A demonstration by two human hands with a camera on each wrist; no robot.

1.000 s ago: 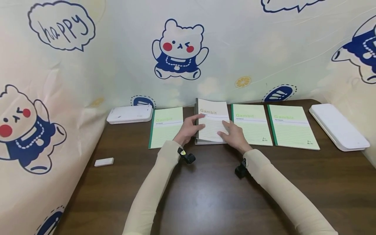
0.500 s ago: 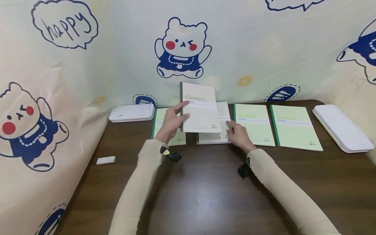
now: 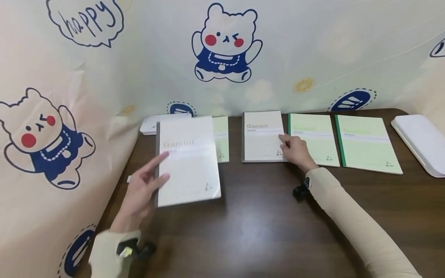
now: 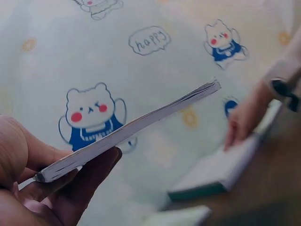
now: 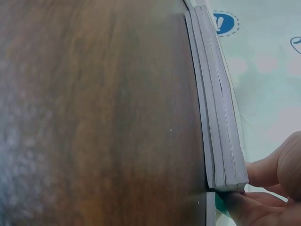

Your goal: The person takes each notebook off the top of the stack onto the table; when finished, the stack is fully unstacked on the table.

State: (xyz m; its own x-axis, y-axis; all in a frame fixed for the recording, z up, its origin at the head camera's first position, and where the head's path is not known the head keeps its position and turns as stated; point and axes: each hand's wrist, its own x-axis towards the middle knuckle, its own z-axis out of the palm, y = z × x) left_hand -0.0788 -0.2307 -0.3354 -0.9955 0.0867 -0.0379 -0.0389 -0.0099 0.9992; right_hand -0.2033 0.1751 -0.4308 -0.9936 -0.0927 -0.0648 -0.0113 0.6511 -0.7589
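White notebook (image 3: 191, 168), grey spine (image 3: 158, 135)

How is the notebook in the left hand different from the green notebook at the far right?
The held notebook has a whitish cover; the green notebook has a pale green one.
The held notebook has a dark grey spine; the green notebook's spine is bright green.
The held notebook is up in the left hand; the green notebook lies flat on the table.
Both say "Gambit" and have lines across the front.

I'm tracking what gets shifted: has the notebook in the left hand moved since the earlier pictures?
Yes. In the head view, the held notebook went left off the stack; it now partly hides the leftmost green notebook.
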